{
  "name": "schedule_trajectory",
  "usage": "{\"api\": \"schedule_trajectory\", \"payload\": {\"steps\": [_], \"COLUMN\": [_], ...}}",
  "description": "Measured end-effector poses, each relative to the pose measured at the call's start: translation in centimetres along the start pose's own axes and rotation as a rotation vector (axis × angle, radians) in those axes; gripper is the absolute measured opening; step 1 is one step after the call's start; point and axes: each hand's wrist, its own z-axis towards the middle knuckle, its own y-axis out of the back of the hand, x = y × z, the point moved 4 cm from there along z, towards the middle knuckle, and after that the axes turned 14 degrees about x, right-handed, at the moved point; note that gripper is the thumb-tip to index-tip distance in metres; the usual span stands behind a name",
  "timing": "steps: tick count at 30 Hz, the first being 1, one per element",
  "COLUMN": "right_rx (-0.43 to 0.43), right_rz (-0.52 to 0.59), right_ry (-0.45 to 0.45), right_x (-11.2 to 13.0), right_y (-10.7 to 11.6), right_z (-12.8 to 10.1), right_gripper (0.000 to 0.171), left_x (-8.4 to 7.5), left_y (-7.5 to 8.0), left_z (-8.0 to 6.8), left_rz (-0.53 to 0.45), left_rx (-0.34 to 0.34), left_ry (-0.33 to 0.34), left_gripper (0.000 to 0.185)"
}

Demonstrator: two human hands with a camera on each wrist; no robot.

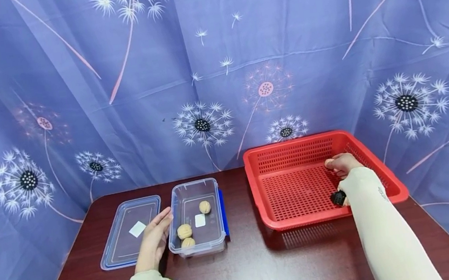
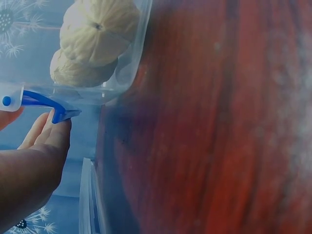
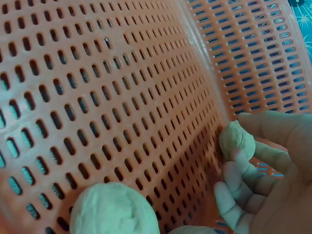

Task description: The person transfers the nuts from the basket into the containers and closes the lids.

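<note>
My right hand (image 1: 342, 164) reaches into the red perforated basket (image 1: 295, 149) near its far right corner, fingers curled round a pale walnut (image 1: 329, 162). The right wrist view shows that walnut (image 3: 237, 140) pinched between the fingertips (image 3: 229, 192), and a second walnut (image 3: 114, 210) close to the camera against the basket mesh (image 3: 107, 87). My left hand (image 1: 154, 236) lies with straight fingers against the left side of a clear plastic box (image 1: 216, 237) holding three walnuts (image 1: 184, 231). In the left wrist view the fingers (image 2: 48, 139) sit by the box's blue clasp (image 2: 48, 105), with two walnuts (image 2: 97, 29) above.
The box's clear lid (image 1: 129, 230) lies flat left of my left hand. Box and basket stand on a dark brown table (image 1: 260, 269), with its front half bare. A blue dandelion-print cloth (image 1: 214, 65) hangs all round behind.
</note>
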Motion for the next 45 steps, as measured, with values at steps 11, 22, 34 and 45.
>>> {"api": "schedule_trajectory", "payload": {"steps": [11, 22, 34, 45], "right_rx": [0.074, 0.09, 0.02, -0.067], "right_rz": [-0.157, -0.126, -0.166, -0.366], "right_ry": [-0.066, 0.028, 0.143, 0.195], "right_x": [-0.5, 1.5, 3.8, 7.4], "right_y": [0.0, -0.6, -1.0, -1.8], "right_z": [1.0, 0.2, -0.3, -1.9], "right_gripper": [0.05, 0.046, 0.054, 0.064], "left_x": [0.0, -0.1, -0.1, -0.1], "left_y": [0.0, 0.0, 0.0, 0.1], "left_z": [0.0, 0.0, 0.0, 0.1], "left_rz": [0.007, 0.006, 0.01, -0.003], "left_rx": [-0.002, 0.01, 0.002, -0.005], "left_ry": [0.001, -0.001, 0.014, 0.01], "left_gripper": [0.054, 0.053, 0.052, 0.053]}}
